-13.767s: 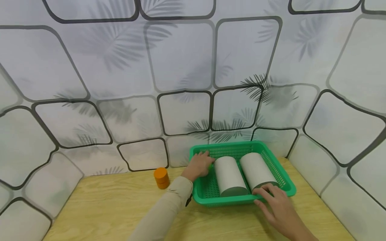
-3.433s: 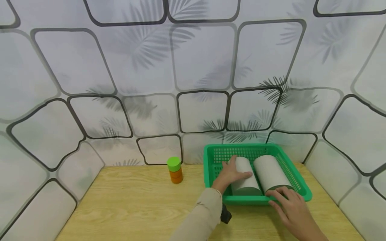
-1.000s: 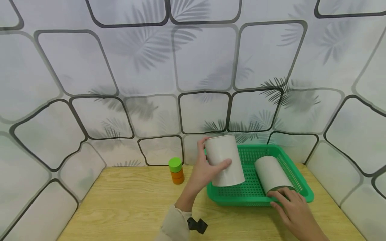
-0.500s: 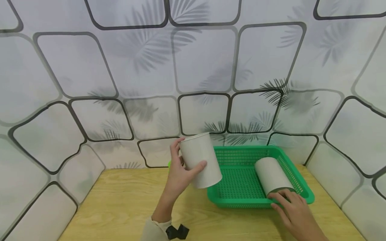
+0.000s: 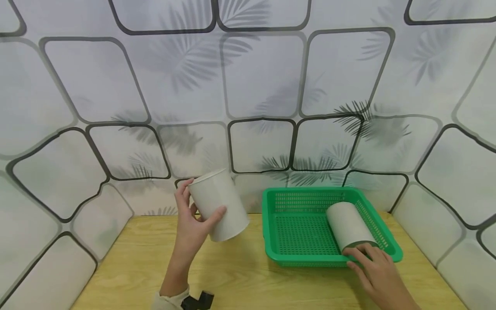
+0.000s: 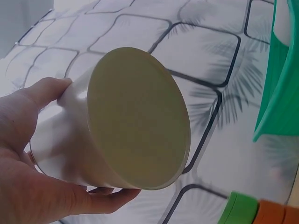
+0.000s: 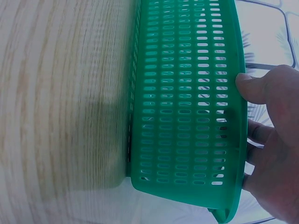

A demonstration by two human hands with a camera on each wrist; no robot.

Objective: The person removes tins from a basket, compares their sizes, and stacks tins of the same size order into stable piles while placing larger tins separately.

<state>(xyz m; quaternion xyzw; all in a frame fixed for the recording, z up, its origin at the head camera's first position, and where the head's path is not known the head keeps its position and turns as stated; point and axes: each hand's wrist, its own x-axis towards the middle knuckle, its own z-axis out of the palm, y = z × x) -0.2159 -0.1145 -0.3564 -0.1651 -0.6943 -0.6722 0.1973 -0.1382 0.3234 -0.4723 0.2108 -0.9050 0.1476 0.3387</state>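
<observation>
Left hand (image 5: pixel 191 224) grips white cylinder (image 5: pixel 221 206), tilted above worktop (image 5: pixel 240 277), left of green basket (image 5: pixel 306 258); right hand (image 5: pixel 373 267) pinches its rim. I'd level cylinder before lowering, clear of green-orange stack (image 6: pixel 266 212).

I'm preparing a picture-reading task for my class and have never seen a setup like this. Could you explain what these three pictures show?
There is no machine here: a person works with two bare hands. The wide picture comes from a camera worn on the head; the two others come from cameras on the wrists.

The left hand holds a white cylinder, tilted, above the table. The right hand grips the near rim of a green basket standing on that table. Inside the basket, a second white cylinder lies on its side.

The left wrist picture shows the held cylinder's flat round end and, in a bottom corner, part of a green-and-orange object.
</observation>
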